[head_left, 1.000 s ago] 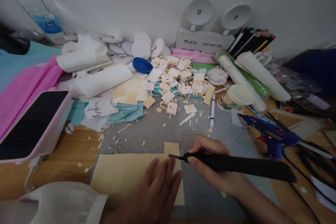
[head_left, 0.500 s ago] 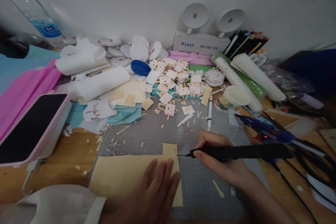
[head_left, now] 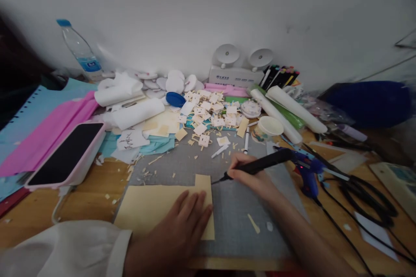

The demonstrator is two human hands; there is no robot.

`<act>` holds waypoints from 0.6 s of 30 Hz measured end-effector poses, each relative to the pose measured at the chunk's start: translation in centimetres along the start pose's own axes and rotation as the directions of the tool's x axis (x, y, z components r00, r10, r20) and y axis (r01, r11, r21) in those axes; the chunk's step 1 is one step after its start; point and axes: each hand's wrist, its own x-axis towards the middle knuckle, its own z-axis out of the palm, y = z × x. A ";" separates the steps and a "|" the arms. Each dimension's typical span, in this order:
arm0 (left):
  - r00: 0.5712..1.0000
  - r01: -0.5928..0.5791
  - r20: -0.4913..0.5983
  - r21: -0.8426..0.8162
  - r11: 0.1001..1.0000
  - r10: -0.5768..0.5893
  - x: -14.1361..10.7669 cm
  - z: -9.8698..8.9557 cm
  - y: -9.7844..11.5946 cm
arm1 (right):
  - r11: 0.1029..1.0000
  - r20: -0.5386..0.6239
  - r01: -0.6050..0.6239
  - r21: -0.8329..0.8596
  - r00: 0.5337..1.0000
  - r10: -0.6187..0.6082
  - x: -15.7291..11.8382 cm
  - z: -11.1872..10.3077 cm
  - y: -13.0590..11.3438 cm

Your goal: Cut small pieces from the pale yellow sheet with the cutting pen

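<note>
On the grey cutting mat [head_left: 237, 229] lies a cream sheet [head_left: 149, 201] with a narrow tab standing up at its far right corner. My left hand [head_left: 182, 216] rests flat on the sheet's right part, fingers stretched out and pressing it to the mat. A black pen-shaped tool [head_left: 264, 163] with a thin metal tip is pinched in my right hand [head_left: 248, 177]. Its tip is at the right edge of the tab; whether it touches cannot be made out. Beyond the sheet is a heap of small cream pieces with drawn faces [head_left: 208, 108].
To the left lies a pink-cased phone [head_left: 66, 153] on a cable, with a water bottle [head_left: 81, 52] behind. Rolled white sheets [head_left: 297, 108], a paper cup [head_left: 268, 127] and a blue glue gun [head_left: 307, 173] with cords stand right. Scraps litter the mat.
The whole view has shifted, bringing more wall and more of the table's right side into sight. The tool's rear end now tilts further up and away. My left hand stays on the sheet.
</note>
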 end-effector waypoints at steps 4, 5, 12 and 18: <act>1.000 -0.012 -0.014 -0.094 0.995 0.011 0.0 -0.9 -0.2 | 0.896 -0.184 0.083 0.436 0.983 -0.002 1.0 0.0 2.1; 1.000 -0.005 -0.022 -0.129 0.992 0.002 0.1 -1.2 -0.3 | 0.880 -0.208 0.102 0.464 0.978 -0.003 1.2 0.1 2.4; 0.927 0.217 -0.211 -0.374 0.902 -0.311 2.7 -2.2 -3.3 | 0.817 -0.275 0.146 0.558 0.961 0.016 1.4 0.8 2.8; 0.913 0.209 -0.224 -0.459 0.864 -0.340 4.0 -1.2 -5.1 | 0.803 -0.305 0.156 0.576 0.952 0.034 1.3 1.1 3.0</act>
